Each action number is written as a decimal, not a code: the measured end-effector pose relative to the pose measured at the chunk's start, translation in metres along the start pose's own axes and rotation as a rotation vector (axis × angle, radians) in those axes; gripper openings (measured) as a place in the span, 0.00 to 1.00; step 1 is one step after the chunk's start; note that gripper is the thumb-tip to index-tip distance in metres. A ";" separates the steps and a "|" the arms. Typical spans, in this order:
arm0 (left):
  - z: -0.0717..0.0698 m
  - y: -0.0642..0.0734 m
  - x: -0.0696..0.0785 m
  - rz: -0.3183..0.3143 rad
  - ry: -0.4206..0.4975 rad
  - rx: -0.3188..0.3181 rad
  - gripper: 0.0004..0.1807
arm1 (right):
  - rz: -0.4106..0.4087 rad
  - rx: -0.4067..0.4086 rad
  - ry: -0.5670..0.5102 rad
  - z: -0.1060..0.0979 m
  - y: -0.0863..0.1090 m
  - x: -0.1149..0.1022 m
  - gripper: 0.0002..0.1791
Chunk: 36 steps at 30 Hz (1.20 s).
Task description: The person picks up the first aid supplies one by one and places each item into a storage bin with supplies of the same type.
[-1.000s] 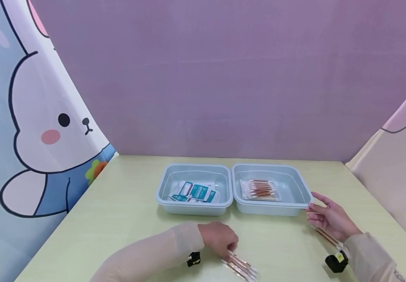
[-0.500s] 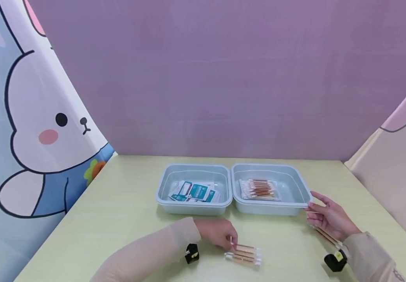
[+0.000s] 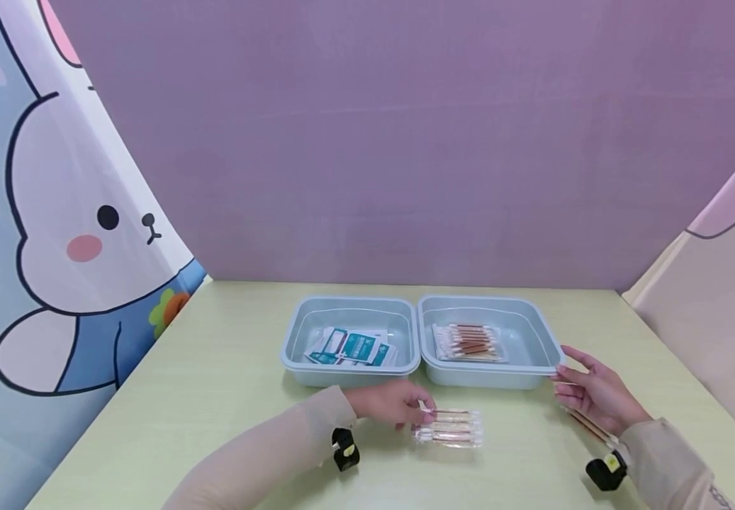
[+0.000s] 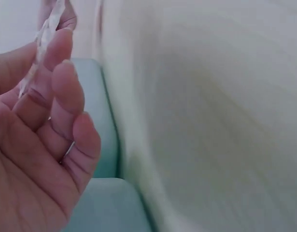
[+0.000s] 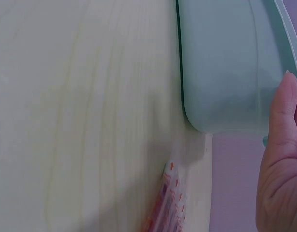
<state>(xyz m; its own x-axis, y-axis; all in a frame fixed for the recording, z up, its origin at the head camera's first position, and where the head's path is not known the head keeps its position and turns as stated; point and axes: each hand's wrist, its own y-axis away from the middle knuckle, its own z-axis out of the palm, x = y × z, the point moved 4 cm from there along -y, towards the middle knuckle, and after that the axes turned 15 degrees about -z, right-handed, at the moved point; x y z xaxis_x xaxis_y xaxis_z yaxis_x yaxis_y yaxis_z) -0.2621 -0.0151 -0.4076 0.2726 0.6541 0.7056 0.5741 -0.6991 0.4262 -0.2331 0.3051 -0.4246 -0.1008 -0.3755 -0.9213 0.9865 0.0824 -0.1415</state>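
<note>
In the head view my left hand point(image 3: 399, 402) pinches the left end of a clear packet of cotton swabs point(image 3: 453, 428) between thumb and forefinger, in front of the two trays. The left wrist view has this packet point(image 4: 49, 24) edge-on at the fingertips, with the other fingers loosely bent. My right hand point(image 3: 599, 393) holds the near right corner of the right light-blue tray point(image 3: 491, 379), thumb and fingers at its rim. Inside that tray lie swab packets point(image 3: 469, 343). Another swab packet point(image 3: 590, 427) lies on the table beneath my right hand, partly hidden by it.
Left of the right tray, rim to rim, stands a second light-blue tray point(image 3: 351, 379) with several white and teal packets point(image 3: 354, 347). Both are on a pale table point(image 3: 233, 354). A purple backdrop point(image 3: 418, 156) rises behind, and a rabbit-print cloth point(image 3: 86, 283) hangs at the left.
My left hand has taken hold of the swab packet by its end and drawn it up toward the trays, turning it level. The right hand stays at the tray corner.
</note>
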 end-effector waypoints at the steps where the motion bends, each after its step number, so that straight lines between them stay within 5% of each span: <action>1: -0.002 0.001 0.001 0.007 0.011 0.011 0.05 | -0.001 0.000 -0.002 0.000 0.000 0.000 0.16; 12: -0.023 0.008 0.018 0.041 0.220 0.141 0.05 | -0.004 0.002 -0.006 -0.002 0.000 0.001 0.16; 21: -0.046 0.010 0.033 0.006 0.246 0.291 0.04 | -0.015 -0.001 -0.018 -0.001 0.000 0.002 0.16; 36: -0.085 -0.021 0.046 -0.063 0.251 0.442 0.08 | -0.016 -0.021 -0.042 0.000 0.000 0.001 0.16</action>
<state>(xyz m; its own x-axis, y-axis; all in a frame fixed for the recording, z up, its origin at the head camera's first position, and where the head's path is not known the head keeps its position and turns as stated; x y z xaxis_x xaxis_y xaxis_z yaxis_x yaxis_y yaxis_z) -0.3269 0.0053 -0.3361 0.0647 0.5633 0.8237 0.8698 -0.4364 0.2301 -0.2335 0.3044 -0.4257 -0.1110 -0.4155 -0.9028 0.9818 0.0952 -0.1645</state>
